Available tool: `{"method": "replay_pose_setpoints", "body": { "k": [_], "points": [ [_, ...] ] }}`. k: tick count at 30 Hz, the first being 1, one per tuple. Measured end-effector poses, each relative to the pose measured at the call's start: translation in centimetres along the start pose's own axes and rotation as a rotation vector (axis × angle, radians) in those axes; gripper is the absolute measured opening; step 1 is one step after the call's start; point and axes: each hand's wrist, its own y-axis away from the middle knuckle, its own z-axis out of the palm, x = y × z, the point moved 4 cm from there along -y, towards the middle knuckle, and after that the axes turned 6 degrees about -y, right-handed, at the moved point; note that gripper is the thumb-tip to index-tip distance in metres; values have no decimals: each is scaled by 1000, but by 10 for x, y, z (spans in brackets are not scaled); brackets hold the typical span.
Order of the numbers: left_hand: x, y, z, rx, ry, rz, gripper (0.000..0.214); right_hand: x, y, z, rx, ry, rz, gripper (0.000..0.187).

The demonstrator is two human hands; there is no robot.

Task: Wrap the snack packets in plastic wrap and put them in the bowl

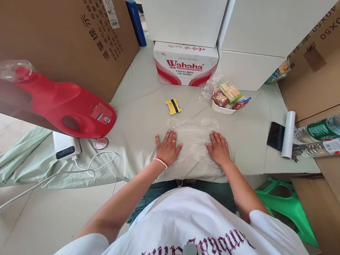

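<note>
A clear plastic bag (193, 134) lies flat on the pale green cloth (142, 109) near the front edge. My left hand (167, 146) rests palm down on the bag's left side, fingers stretched out; a ring and a red and white bracelet show on it. My right hand (218, 148) lies flat on the bag's right side, fingers extended. Neither hand grips anything. A small yellow packet with a black stripe (173, 106) lies just beyond the bag.
A white bowl of snack packets (227, 97) stands behind the bag, a Wahaha water carton (184, 64) beyond it. A red detergent jug (61, 104) and power bank (65, 146) lie left. Phone (275, 136), white roll (289, 134) and water bottles (327, 135) lie right. Cardboard boxes flank both sides.
</note>
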Motion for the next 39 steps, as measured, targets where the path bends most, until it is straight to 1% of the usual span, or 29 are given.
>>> {"method": "replay_pose_setpoints", "body": {
  "k": [3,5,10,12,14,17,19,21,23,27,28,30,33,39],
  "points": [
    [-8,5,-2,-40,-17,9,69,12,3,8,7,-3,18,61],
    [-13,5,-4,-49,-12,9,68,15,5,7,33,-10,31,62],
    [-30,-1,-10,-42,-11,-28,65,28,12,0,34,19,75,59],
    [-35,-2,-11,-49,-24,-24,65,37,15,-6,79,15,89,58],
    [-37,-1,-11,-58,-44,-7,66,46,17,-14,156,0,109,58],
    [-37,1,-10,-78,-88,18,69,46,19,-21,254,-28,105,59],
    [-37,2,-9,-85,-117,23,71,37,17,-20,233,-42,47,58],
    [-37,3,-8,-89,-137,21,74,26,14,-15,164,-51,-22,54],
    [-37,3,-8,-90,-141,18,75,18,10,-13,146,-57,-39,50],
    [-37,2,-8,-89,-122,25,76,17,5,-14,274,-27,79,51],
    [-37,2,-8,-90,-118,25,76,17,4,-13,280,-6,111,51],
    [-38,2,-8,-91,-110,23,76,18,3,-10,234,18,147,46],
    [-38,2,-8,-90,-95,20,76,18,4,-6,144,-19,140,36],
    [-36,1,-8,-68,-40,42,75,23,12,-11,121,-145,159,28]
  ]
}}
